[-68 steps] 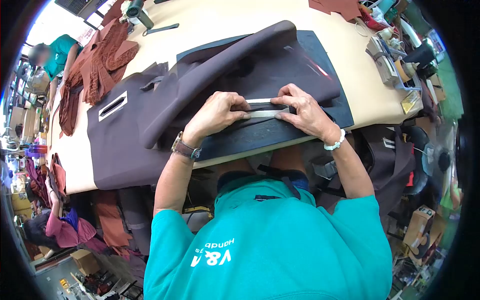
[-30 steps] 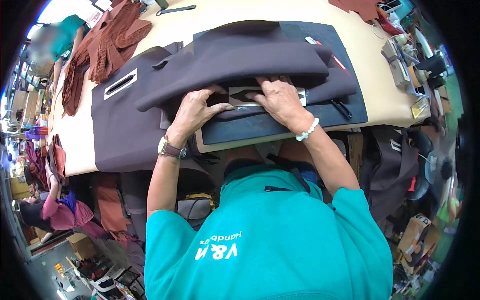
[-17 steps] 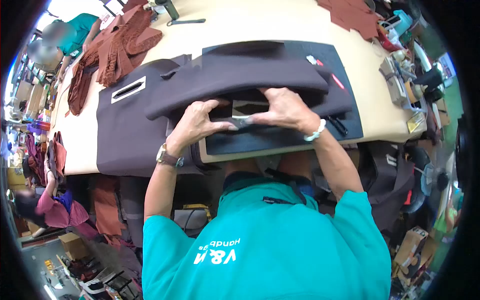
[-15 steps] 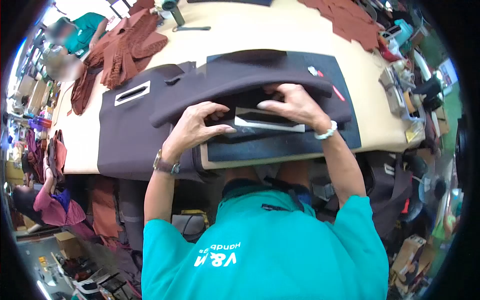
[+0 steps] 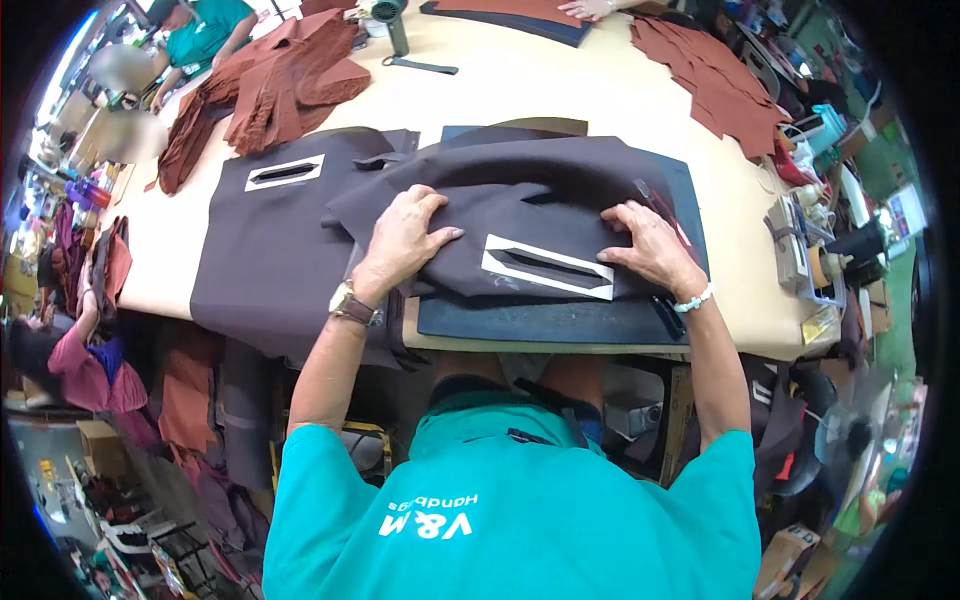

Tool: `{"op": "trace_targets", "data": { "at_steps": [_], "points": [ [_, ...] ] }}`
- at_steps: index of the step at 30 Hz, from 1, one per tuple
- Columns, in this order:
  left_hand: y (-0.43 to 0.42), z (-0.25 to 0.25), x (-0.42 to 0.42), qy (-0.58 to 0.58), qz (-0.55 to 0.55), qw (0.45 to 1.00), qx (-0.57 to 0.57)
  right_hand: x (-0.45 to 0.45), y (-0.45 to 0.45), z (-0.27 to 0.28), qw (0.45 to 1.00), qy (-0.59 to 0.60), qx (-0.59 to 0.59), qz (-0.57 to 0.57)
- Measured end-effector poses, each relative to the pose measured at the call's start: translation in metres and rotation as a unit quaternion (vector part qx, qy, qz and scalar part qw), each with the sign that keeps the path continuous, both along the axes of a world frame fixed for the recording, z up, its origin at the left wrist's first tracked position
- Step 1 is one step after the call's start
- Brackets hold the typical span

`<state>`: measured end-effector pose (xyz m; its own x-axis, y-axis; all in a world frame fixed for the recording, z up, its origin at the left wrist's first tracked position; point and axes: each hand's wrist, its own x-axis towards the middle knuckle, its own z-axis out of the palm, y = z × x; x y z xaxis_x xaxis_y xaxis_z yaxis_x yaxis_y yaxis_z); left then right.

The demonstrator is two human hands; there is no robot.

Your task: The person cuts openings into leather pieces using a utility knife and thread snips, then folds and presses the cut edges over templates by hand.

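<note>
A dark brown sheet of leather-like material (image 5: 470, 215) lies rumpled over a black board (image 5: 560, 322), its far part bulging upward. On its near part is a white rectangular frame (image 5: 500, 262) around a dark slit. My left hand (image 5: 405, 240) rests on the sheet left of this frame, thumb and fingers apart. Just right of the frame, my right hand (image 5: 655, 248) touches the sheet with bent fingers, thumb apart from them. Left of the board lies a second dark brown sheet (image 5: 265, 235) with a similar white-framed slit.
Rust-brown pieces (image 5: 300, 90) are heaped at the far left, and more pieces (image 5: 710, 80) lie at the far right. A dark strap (image 5: 425, 66) lies near the back. A tool caddy (image 5: 800, 250) stands at the right edge. A co-worker's hand (image 5: 588, 9) shows at the back.
The sheet's raised near part has come down flat, and the white-framed slit now faces up in full view. Both hands have moved apart from over the fold onto the sheet.
</note>
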<state>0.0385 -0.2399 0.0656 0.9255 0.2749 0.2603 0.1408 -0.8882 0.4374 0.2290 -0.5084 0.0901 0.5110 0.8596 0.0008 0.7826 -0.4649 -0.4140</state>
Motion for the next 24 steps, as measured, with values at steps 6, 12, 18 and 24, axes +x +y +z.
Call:
{"op": "trace_targets", "data": {
  "at_steps": [6, 12, 18, 24],
  "points": [
    [-0.008, -0.021, 0.003, -0.119, 0.063, 0.991, -0.021, 0.005, 0.005, -0.008, 0.991, -0.058, 0.071, 0.100],
    [0.003, 0.023, -0.010, -0.377, 0.107, 0.919, -0.040, -0.031, 0.025, 0.064, 0.982, -0.046, 0.182, 0.028],
    [0.038, 0.080, -0.128, -0.477, 0.336, 0.812, 0.011, -0.097, 0.065, 0.065, 0.949, -0.057, 0.143, 0.275],
    [0.048, 0.017, -0.343, -0.324, 0.524, 0.787, 0.037, -0.239, 0.120, -0.017, 0.868, 0.138, 0.071, 0.472]
  ]
}}
